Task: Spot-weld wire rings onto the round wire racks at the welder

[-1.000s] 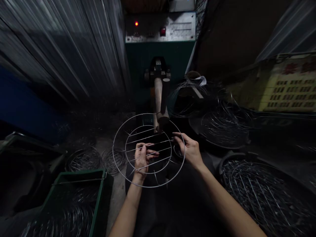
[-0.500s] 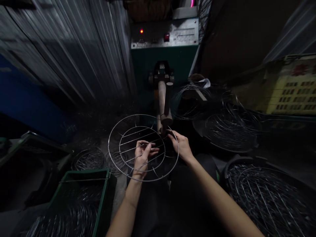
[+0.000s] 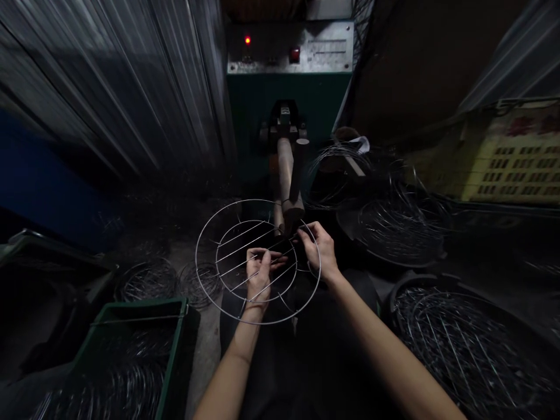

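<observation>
A round wire rack [image 3: 196, 259], with an outer ring, a smaller inner ring and parallel bars, lies nearly level in front of a spot welder [image 3: 291, 99]. My left hand [image 3: 260, 274] reaches up from below it, thumb and fingers closed about the middle bars. At the rack's right side, my right hand [image 3: 319, 248] pinches something small and dark just beside the welder's electrode tips; what it is I cannot make out. The welder's upper arm [image 3: 286, 169] comes down to the rack's far right edge, and shadow hides the contact there.
A green crate [image 3: 175, 344] with wire pieces stands at lower left, near several wire rings [image 3: 149, 280] on the floor. To the right are a dark basin [image 3: 396, 280] of wire parts with a rack on top, another wire-filled basin [image 3: 350, 230], and a yellow crate [image 3: 475, 157].
The view has shifted slightly. The rack has turned a little, its bars now slanting more steeply. My right hand has risen slightly, its fingers still pinched near the electrodes.
</observation>
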Available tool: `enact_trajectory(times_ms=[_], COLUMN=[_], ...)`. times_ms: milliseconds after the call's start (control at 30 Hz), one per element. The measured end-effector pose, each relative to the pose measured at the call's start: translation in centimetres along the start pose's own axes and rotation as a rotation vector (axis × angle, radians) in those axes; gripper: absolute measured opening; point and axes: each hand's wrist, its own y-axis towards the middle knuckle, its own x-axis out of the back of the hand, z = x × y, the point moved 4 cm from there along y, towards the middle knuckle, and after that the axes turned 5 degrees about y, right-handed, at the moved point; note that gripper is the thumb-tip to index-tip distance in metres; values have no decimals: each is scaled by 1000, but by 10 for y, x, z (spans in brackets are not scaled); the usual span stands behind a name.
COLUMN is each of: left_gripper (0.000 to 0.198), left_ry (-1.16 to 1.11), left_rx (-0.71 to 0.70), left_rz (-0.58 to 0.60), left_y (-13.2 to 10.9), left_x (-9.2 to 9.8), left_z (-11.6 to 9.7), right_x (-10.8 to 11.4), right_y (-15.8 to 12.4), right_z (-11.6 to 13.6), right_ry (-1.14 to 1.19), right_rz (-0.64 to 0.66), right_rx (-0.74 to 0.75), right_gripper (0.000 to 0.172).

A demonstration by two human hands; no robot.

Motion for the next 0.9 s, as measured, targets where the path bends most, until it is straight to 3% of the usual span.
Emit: enact_trajectory(times_ms=[733, 833, 900], left_gripper=[28, 25, 29], left_ry=[5, 39, 84], left_rx=[-26, -32, -23], left_rz=[-59, -17, 74], left_y=[6, 3, 2], left_x=[-7, -3, 5], left_z=[-7, -9, -12], right_x=[-9, -2, 12], right_y=[20, 24, 20], right_z=[5, 6, 8], right_ry=[-79, -106, -126], right_rz=[45, 91, 108], right_rx=[69, 84, 114], right_gripper=[16, 15, 18])
